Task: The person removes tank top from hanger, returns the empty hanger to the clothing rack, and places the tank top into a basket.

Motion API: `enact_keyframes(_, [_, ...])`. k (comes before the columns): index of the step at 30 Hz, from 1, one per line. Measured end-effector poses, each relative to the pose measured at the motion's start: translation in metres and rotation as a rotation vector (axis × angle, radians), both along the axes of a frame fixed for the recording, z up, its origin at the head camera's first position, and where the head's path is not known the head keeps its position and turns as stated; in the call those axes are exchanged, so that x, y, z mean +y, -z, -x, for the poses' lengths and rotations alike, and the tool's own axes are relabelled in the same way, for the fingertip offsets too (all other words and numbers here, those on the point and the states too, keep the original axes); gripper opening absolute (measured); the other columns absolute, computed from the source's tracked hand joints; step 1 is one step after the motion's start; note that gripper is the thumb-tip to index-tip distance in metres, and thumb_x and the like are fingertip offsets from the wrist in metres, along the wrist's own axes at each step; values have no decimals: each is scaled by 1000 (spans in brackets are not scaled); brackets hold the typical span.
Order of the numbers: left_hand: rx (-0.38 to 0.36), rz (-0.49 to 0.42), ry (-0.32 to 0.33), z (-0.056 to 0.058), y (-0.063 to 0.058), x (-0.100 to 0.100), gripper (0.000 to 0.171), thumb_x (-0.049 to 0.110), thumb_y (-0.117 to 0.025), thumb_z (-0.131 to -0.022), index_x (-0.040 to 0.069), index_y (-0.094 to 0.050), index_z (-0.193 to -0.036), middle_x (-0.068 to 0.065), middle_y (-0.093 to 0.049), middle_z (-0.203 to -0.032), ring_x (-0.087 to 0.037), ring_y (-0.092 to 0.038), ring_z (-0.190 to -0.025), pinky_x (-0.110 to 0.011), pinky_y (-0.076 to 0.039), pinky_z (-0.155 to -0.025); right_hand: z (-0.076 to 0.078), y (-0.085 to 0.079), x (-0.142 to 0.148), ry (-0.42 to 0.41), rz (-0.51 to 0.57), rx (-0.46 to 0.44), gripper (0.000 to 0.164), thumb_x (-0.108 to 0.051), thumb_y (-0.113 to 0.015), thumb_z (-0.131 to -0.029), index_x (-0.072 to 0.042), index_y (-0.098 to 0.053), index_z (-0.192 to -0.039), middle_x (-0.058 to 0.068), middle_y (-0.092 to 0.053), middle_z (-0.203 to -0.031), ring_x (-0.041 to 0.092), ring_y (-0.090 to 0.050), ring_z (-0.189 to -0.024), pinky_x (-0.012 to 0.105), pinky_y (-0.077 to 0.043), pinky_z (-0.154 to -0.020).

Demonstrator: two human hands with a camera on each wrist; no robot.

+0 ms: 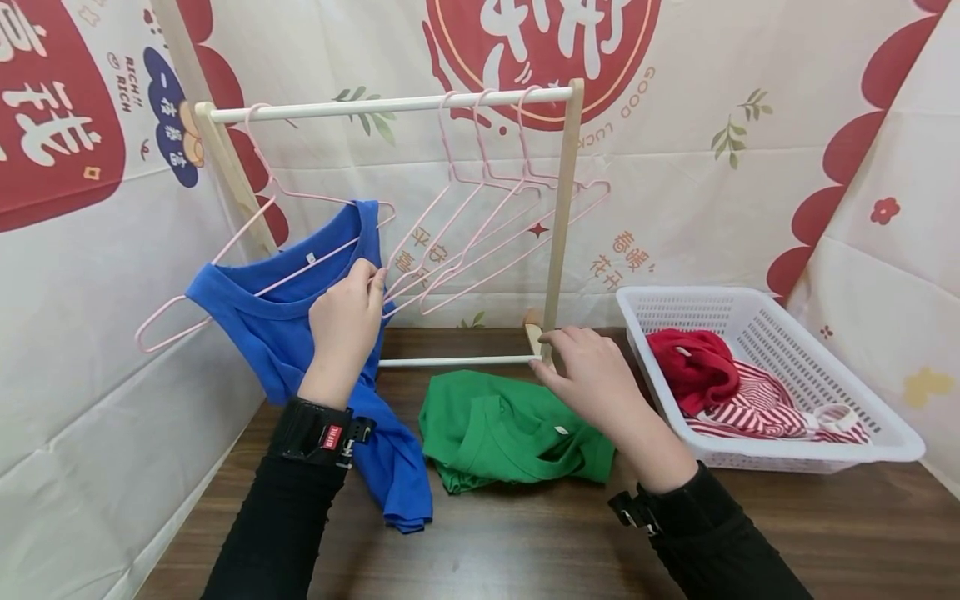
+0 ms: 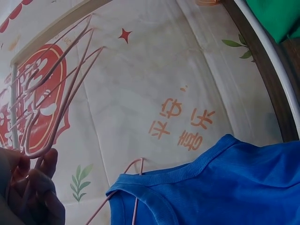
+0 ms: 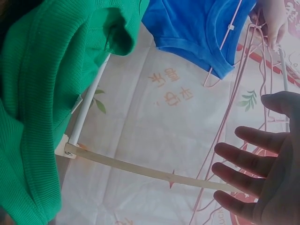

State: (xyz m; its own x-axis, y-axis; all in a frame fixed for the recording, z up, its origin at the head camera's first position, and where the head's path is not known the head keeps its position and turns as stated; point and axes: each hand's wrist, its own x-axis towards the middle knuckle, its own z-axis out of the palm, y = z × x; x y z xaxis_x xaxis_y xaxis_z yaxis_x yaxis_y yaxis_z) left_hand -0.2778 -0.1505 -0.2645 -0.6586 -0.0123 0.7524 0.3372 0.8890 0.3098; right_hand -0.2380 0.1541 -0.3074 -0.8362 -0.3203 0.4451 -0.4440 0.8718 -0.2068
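My left hand [image 1: 345,325] grips the near end of a pink clothes hanger [image 2: 61,122]; whether it holds more than one cannot be told. In the left wrist view, the fingers [image 2: 44,183] curl round the wire loop. Just left of that hand, a blue shirt [image 1: 277,333] hangs on another pink hanger [image 1: 228,243], its lower part trailing to the table. My right hand [image 1: 596,379] is by the foot of the rack's right post, its fingers spread and nothing in its palm in the right wrist view. Below lies a folded green shirt [image 1: 517,429].
A clothes rack with a white top rail [image 1: 337,107] and wooden posts stands on the brown table [image 1: 525,542]. At right, a white basket [image 1: 825,333] holds a red garment [image 1: 693,375] and a red-and-white striped one [image 1: 757,408]. Printed cloth [image 1: 712,208] hangs behind.
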Motion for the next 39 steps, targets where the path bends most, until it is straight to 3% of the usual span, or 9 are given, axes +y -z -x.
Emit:
enact_keyframes(6, [-29,-40,21,-2,0,-1,34,37,-51,-101,4,-60,-101,-12,-61,-70,-28,-56,-58,-38,-40,-52,0,-1,0,-9,-2,10,39,-35,-64,-93,-5,-66,-118,12,-65,-108,33,-59,-103,50,-45,-84])
enact_keyframes(12, [-34,-96,66,-2,0,-1,38,34,-55,-100,3,-55,-121,-16,-65,-107,-30,-64,-87,-45,-51,-71,0,-6,0,-23,-2,24,38,-35,-64,-94,-4,-66,-117,12,-66,-105,33,-59,-100,50,-45,-84])
enact_keyframes(20, [57,-121,82,-7,-1,-4,37,29,-55,-99,5,-53,-127,-17,-54,-128,-30,-54,-114,-47,-47,-92,-3,-10,0,-28,10,21,38,-34,-64,-94,-4,-66,-118,13,-66,-110,34,-58,-104,51,-44,-88])
enact_keyframes(25, [157,-112,120,-11,-2,-5,34,24,-54,-98,3,-53,-125,-18,-51,-131,-32,-47,-123,-44,-33,-108,-4,-12,2,-31,24,-4,38,-33,-63,-94,-5,-65,-119,13,-65,-113,35,-57,-107,52,-42,-91])
enact_keyframes(34, [330,-29,200,-23,1,-4,32,18,-53,-94,-2,-55,-119,-19,-55,-123,-35,-50,-115,-47,-40,-97,-5,-8,3,-53,23,-77,39,-34,-64,-94,-5,-64,-120,13,-65,-114,34,-57,-110,54,-41,-92])
enact_keyframes(39, [445,61,332,-32,4,3,28,16,-51,-92,-1,-58,-113,-17,-62,-113,-34,-59,-97,-47,-49,-79,-5,0,2,-77,-1,-97,39,-36,-64,-93,-6,-65,-119,10,-65,-112,32,-58,-107,53,-43,-89])
